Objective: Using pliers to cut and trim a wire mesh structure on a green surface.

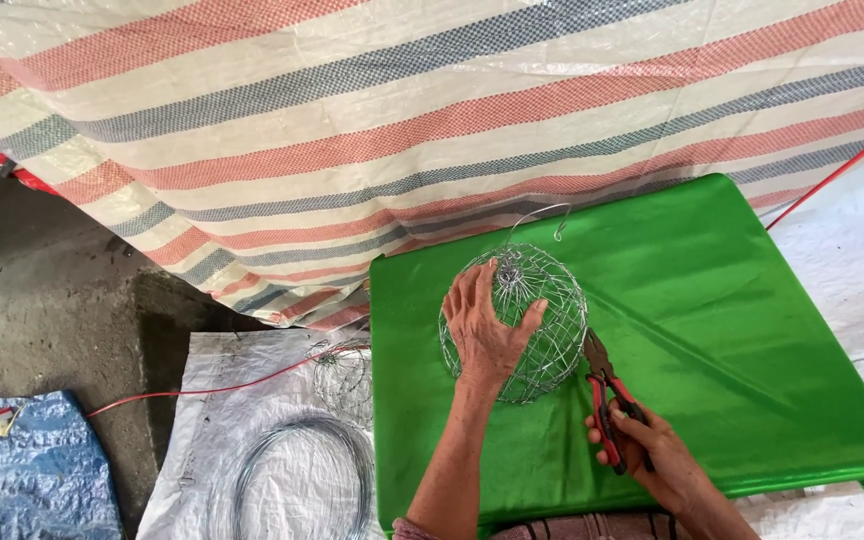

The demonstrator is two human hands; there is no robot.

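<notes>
A round cage of silver wire (542,300) sits on a table covered in shiny green cloth (732,300). My left hand (485,325) lies spread flat over the cage's left side and steadies it. My right hand (647,455) grips red-handled pliers (607,390) at the table's near edge. The pliers' dark jaws reach the lower right rim of the cage. A loose wire end (542,215) curls up from the top of the cage.
A striped red, blue and white tarp (402,110) hangs behind the table. Coils of bare wire (302,475) and a smaller wire frame (344,375) lie on a white sheet at lower left. A blue tarp (32,470) covers the concrete floor at far left.
</notes>
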